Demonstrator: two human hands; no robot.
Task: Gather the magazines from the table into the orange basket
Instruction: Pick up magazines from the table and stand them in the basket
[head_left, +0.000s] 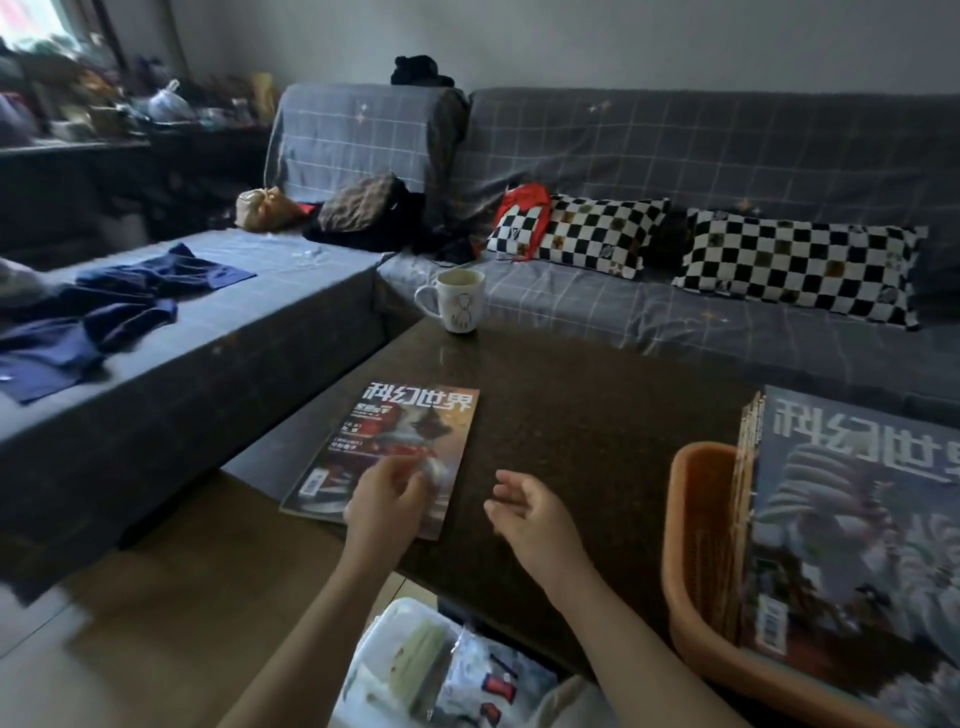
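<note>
The left hand (382, 501) hovers spread over the magazine (384, 452) (the right hand (524, 512) is spread, empty); better slide it off the surface (597, 415) edge, then grasp.

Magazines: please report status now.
Left hand open, over last magazine. Right hand open, empty. Others already in orange basket. Mug far, no obstacle.

Two bare forearms, no sleeves visible, no watch or rings seen. Left hand (382, 501) and right hand (530, 512) uncovered, fingers slim, nails short.
</note>
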